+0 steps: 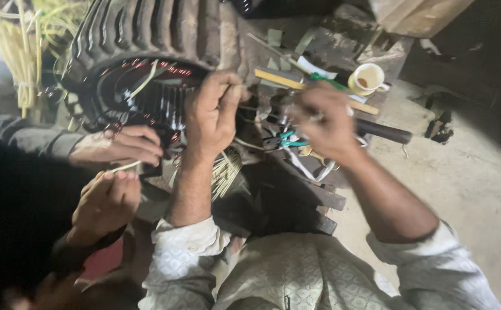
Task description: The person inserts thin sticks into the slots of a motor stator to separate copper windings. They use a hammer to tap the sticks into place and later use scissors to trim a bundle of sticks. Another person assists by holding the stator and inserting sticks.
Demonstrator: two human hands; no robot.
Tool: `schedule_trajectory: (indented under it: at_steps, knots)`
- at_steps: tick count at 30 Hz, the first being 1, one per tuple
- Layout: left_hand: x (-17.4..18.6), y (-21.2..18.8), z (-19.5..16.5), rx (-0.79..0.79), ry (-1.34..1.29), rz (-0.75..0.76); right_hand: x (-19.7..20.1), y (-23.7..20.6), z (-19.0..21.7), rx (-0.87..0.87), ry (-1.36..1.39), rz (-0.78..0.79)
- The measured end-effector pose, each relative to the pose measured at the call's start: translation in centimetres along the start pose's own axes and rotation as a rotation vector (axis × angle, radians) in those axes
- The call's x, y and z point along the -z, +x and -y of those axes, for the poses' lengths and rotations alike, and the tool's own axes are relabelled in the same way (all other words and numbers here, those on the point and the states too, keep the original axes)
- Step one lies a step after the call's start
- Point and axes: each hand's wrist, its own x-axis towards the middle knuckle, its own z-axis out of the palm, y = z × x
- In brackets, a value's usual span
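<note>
hands meet at the ribbed motor stator: left hand grip pinched on a wire at its rim, right hand grip clamped on a small tool; another person's hands crowd close, so a slip could nick the copper windings.

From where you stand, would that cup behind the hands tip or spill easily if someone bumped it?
Probably yes. The cup sits on a cluttered bench among tools and scraps, so its footing may be uneven. It looks small and likely light, so a nudge could slide it. There seems to be brown liquid inside, which could slop out. The right hand works close by.
</note>
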Motion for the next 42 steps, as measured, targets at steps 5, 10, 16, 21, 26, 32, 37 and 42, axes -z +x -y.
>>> schedule_trajectory:
  at_steps: [5, 10, 16, 21, 26, 32, 37, 42]
  knots:
    - [0.3, 0.3, -0.2, 0.017, -0.093, 0.042, 3.1, 3.6, -1.5, 0.24, -0.44, 0.07]
    - [0.4, 0.8, -0.7, 0.045, -0.039, 0.033, 2.3, 11.0, 1.2, 0.941, -0.928, 0.25]
    - [0.7, 0.8, -0.6, 0.059, -0.019, 0.035, 1.7, 13.3, 5.1, 1.244, -1.03, 0.329]
    - [0.2, 0.7, -0.5, 0.028, 0.047, 0.012, 1.7, 10.7, 3.6, 1.202, -0.944, 0.3]
    - [0.0, 0.1, -0.1, 0.122, -0.078, 0.0, 4.7, 3.2, 1.9, 0.701, -0.718, 0.265]
    - [-0.1, 0.0, 0.0, 0.106, -0.109, -0.023, -3.4, -0.7, 2.5, -0.151, -0.175, -0.049]
    - [-0.3, 0.3, -0.1, -0.024, -0.023, -0.044, -8.7, 2.4, 3.1, -0.603, 0.506, -0.231]
    - [-0.5, 0.1, 0.3, 0.002, -0.025, -0.043, -4.0, -2.3, 3.3, -0.805, 0.602, -0.343]
